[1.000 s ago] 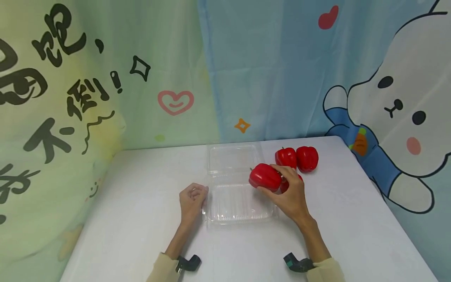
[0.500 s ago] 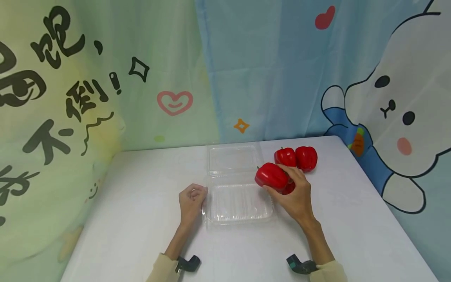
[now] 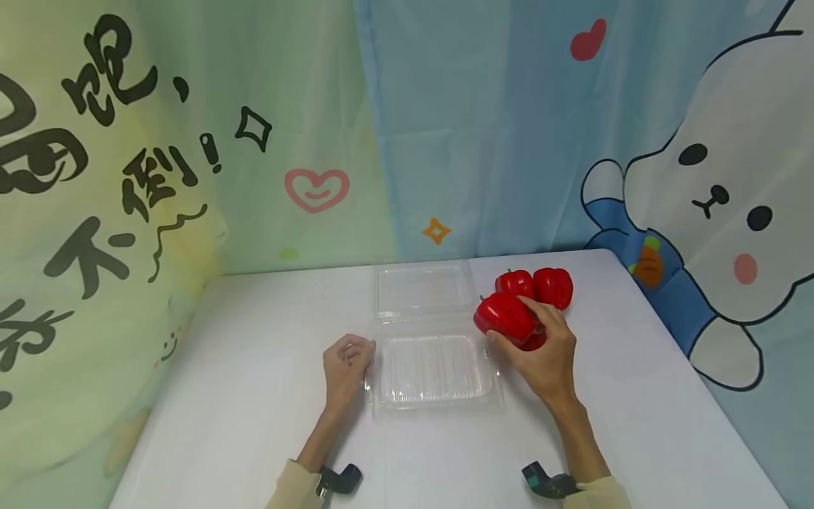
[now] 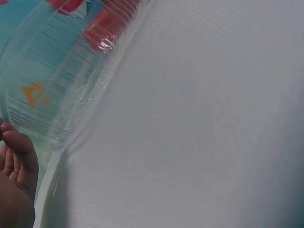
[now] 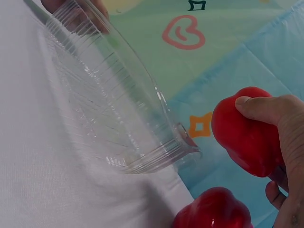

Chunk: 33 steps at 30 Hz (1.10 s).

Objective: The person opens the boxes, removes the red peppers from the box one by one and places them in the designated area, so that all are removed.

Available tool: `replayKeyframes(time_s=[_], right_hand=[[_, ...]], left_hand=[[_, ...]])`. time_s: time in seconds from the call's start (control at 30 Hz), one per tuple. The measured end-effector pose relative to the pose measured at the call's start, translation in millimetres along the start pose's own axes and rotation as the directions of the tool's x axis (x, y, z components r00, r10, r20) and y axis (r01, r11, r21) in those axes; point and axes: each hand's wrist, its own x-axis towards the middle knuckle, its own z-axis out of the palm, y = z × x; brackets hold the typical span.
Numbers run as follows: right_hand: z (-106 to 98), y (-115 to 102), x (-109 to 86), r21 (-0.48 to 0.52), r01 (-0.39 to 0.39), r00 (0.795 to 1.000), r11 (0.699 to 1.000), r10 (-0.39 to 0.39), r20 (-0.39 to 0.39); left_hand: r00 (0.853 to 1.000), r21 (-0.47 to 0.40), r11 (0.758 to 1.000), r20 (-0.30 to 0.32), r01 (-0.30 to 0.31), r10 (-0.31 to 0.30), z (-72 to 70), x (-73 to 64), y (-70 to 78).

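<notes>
A clear plastic clamshell container (image 3: 434,367) lies with its lid (image 3: 422,288) folded back. My left hand (image 3: 346,364) pinches its left rim between thumb and fingers; in the left wrist view the fingertips (image 4: 20,142) are right at the edge. My right hand (image 3: 545,350) holds a red bell pepper (image 3: 504,316) above the container's back right corner. The right wrist view shows my thumb (image 5: 259,107) pressed on this held pepper (image 5: 237,128). Another red bell pepper (image 3: 535,340) shows partly beneath the held one, the rest hidden by the pepper and hand.
Two more red bell peppers (image 3: 515,283) (image 3: 553,288) stand side by side toward the back right of the white table (image 3: 267,424). A printed curtain (image 3: 445,127) hangs behind the table. Dark camera mounts (image 3: 342,478) sit at both wrists.
My right hand has moved right with the pepper, from over the container's tray to its back right corner. The left hand has stayed at the left rim.
</notes>
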Motion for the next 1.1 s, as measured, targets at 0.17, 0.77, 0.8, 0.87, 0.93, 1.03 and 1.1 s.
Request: replayKeyframes(time_s=[0.17,0.77,0.8,0.87,0.93,1.03,1.1], right_hand=[[-2,3,0.1,-0.003,-0.011,1.000,1.000,0.011,-0.026],[-8,6,-3.9,-0.059,-0.068,0.989,0.996,0.060,-0.137],[-8,6,-3.9,-0.062,-0.071,0.988,0.996,0.062,-0.142],[-9,6,-4.0,-0.064,-0.078,0.986,0.995,0.067,-0.153],[-10,6,-4.3,-0.066,-0.084,0.983,0.994,0.072,-0.167],[-11,7,-5.2,-0.067,-0.098,0.978,0.993,0.084,-0.189],[-12,6,-5.8,-0.071,-0.110,0.975,0.991,0.094,-0.201]], left_hand=[[1.000,-0.003,1.000,0.000,0.000,0.000,1.1,0.1,-0.1],[1.000,-0.032,0.999,0.011,-0.009,0.010,0.9,0.3,1.2],[1.000,-0.032,0.999,0.011,-0.009,0.010,0.8,0.2,1.3],[1.000,-0.034,0.999,0.012,-0.011,0.012,0.6,0.2,1.3],[1.000,-0.037,0.999,0.012,-0.012,0.013,0.3,0.2,1.1],[1.000,-0.036,0.999,0.014,-0.020,0.021,0.0,-0.2,0.7],[0.999,-0.032,0.999,0.017,-0.028,0.029,-0.2,-0.8,0.5]])
